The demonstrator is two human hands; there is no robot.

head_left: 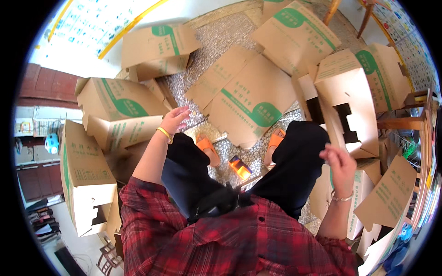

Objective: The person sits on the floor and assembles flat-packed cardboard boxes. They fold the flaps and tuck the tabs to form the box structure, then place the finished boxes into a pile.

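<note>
My left hand (175, 120) is raised above my left knee, fingers stretched and slightly apart, with nothing in it. It is nearest to an opened cardboard carton (115, 103) with a green printed band, on the left. Over by my right knee hovers my right hand (340, 164), its fingers loosely bent, the tips apart and a little blurred; I see nothing in them. Close beyond it stands an open carton (354, 87) with cut-out slots. Between and ahead of my feet lies a flattened cardboard sheet (253, 99) with a green print on the speckled floor.
Several more cartons surround me: one at the far left (159, 46), one at the far right (297, 34), and a carton (90, 175) near my left elbow. A phone-like lit object (240, 167) lies between my orange sandals. A wooden shelf (405, 123) stands at the right.
</note>
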